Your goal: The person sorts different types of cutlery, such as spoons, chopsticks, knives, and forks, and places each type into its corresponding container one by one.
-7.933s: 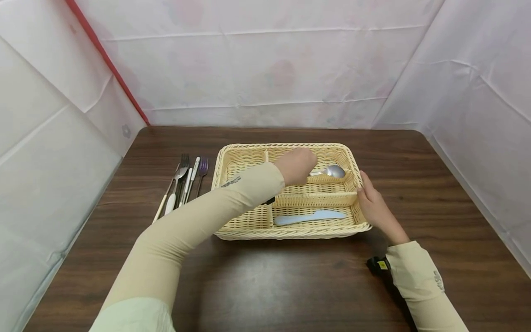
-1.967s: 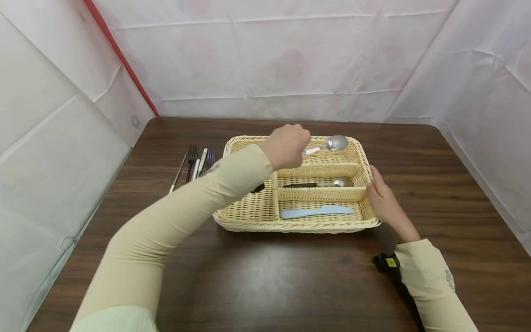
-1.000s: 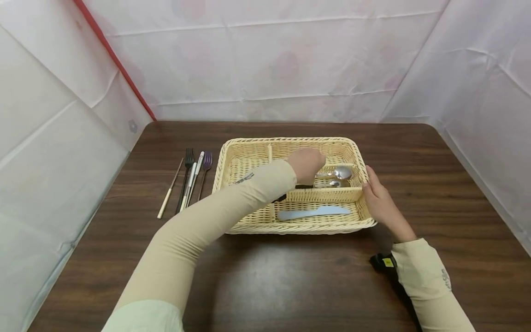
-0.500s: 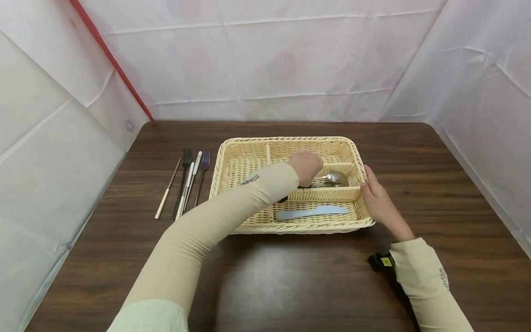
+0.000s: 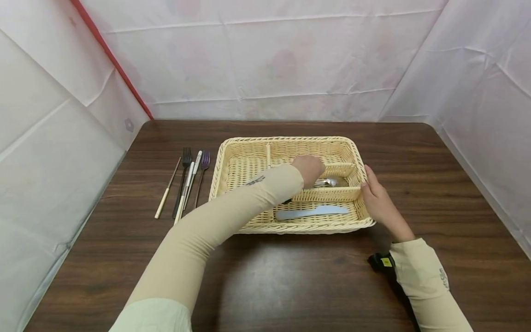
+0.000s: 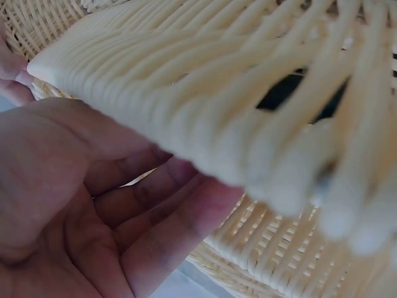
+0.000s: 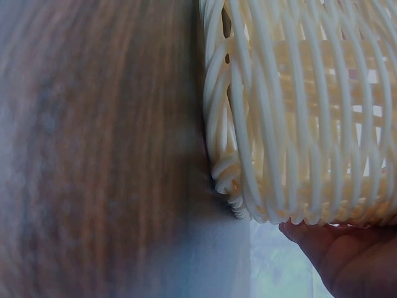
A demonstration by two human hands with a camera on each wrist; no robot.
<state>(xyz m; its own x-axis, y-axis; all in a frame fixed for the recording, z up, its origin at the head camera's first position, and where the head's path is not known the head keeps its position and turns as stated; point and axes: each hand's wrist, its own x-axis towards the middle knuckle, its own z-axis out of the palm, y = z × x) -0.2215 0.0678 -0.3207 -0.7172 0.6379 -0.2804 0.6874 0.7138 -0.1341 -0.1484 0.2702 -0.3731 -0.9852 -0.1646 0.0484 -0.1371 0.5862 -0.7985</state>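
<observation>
In the head view, a pale woven cutlery basket (image 5: 290, 229) with dividers stands on the table. My left hand (image 5: 309, 169) is down in its middle right compartment, curled round the handle end of a spoon (image 5: 329, 182). The spoon's bowl points right, low in that compartment, against another spoon that is hard to tell apart from it. The left wrist view has the fingers (image 6: 155, 217) bent beneath the edge of a woven divider (image 6: 167, 118). At the basket's right end my right hand (image 5: 378, 203) grips the rim. A light blue knife (image 5: 313, 212) lies in the front compartment.
Left of the basket lie a chopstick-like stick (image 5: 168, 189), a black fork (image 5: 184, 175), white-handled utensils (image 5: 192, 177) and a purple fork (image 5: 203, 170). White sheeting (image 5: 269, 69) hangs behind the dark wooden table (image 5: 269, 276) and at both sides.
My left hand carried the spoon from above the rear compartment down into the middle one, beside the other spoon. The right hand has kept its grip on the basket.
</observation>
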